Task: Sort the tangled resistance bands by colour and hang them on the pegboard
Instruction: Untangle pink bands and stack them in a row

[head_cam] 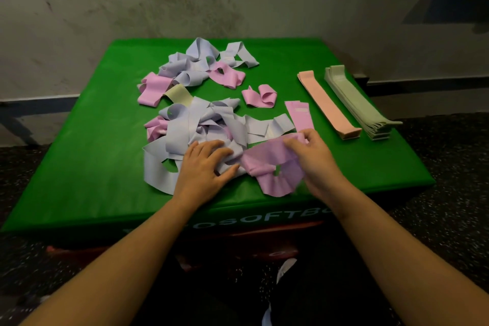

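Observation:
A tangle of lavender bands [201,124] mixed with pink ones covers the middle of the green soft box [79,156]. My left hand [205,167] presses flat on the near lavender bands with spread fingers. My right hand [315,156] pinches a crumpled pink band [272,169] at the tangle's right edge. A second heap of lavender and pink bands [195,69] lies farther back, with one yellow-green band [180,94] between the heaps. A loose pink band [260,96] and a flat pink band [299,114] lie apart to the right.
At the right of the box lie a flat stack of peach bands [328,103] and a flat stack of pale green bands [354,100]. A stained grey wall [238,8] stands behind. Dark speckled floor [449,193] surrounds the box. No pegboard is in view.

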Motion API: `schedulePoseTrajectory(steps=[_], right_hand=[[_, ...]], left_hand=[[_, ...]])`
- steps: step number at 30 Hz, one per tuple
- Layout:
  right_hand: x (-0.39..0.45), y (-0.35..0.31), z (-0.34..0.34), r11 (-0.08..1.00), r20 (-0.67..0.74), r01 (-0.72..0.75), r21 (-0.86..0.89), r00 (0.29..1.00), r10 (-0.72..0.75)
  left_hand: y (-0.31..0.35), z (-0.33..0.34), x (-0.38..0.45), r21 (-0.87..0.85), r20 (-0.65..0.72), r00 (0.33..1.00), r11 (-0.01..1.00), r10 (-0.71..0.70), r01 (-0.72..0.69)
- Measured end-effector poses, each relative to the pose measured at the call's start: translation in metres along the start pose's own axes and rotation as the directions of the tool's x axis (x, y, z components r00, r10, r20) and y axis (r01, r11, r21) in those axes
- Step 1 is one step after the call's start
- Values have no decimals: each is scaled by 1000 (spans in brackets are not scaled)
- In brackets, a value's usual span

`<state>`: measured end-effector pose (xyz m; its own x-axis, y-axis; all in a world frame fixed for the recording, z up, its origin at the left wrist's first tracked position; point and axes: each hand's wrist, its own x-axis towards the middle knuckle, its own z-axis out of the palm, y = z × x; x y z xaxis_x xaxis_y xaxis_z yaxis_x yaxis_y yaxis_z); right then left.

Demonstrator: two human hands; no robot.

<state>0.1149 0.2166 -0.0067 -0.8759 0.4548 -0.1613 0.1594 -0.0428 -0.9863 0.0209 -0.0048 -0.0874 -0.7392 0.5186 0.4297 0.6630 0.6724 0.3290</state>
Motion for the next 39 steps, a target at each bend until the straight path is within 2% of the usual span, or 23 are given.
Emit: schedulePoseTrajectory(steps=[2,5,9,11,13,14,16,18,19,22,24,28,33,36,39], right_hand=[[-2,-9,0,981,-15,-133,144,991,136],[-6,-27,-1,931,15,-185,314,982,190],[-20,-45,-5,923,154,-210,321,974,168],[-26,-50,-6,918,176,-209,338,972,156],[-32,-55,-5,905,203,-203,373,970,134],[-34,-57,-4,897,226,-200,393,967,116],[-41,-62,-3,878,270,-193,438,960,76],[-45,-68,-3,857,284,-186,481,958,48],[-47,-70,-5,849,287,-184,496,957,39],[-52,-77,-11,823,308,-182,539,951,9],[-55,-79,-16,809,320,-190,556,947,2],[-57,-72,-28,825,284,-190,532,958,38],[-59,-54,-35,898,203,-193,395,972,119],[-61,-43,-32,951,178,-204,231,970,165],[-62,-31,-28,986,198,-162,41,969,150]], left_hand=[[1,-1,0,11,0,1000,1000,10,-10],[2,-2,-1,35,4,1000,999,26,-26],[16,-14,5,-2,-88,994,998,62,-63],[30,-23,9,-130,-137,989,989,57,-75],[49,-30,9,-426,-96,995,904,-13,-29],[60,-33,9,-568,-35,998,823,-46,18],[79,-37,7,-740,98,994,664,-53,109],[91,-36,6,-820,152,988,553,-35,146],[94,-35,5,-836,149,988,528,-50,152],[96,-36,3,-840,113,980,511,-165,183],[93,-38,2,-863,111,957,451,-269,227],[86,-49,1,-868,175,912,379,-371,321],[82,-64,0,-886,252,847,240,-468,396],[86,-72,1,-896,267,834,193,-484,399],[91,-80,2,-896,243,846,224,-475,383]])
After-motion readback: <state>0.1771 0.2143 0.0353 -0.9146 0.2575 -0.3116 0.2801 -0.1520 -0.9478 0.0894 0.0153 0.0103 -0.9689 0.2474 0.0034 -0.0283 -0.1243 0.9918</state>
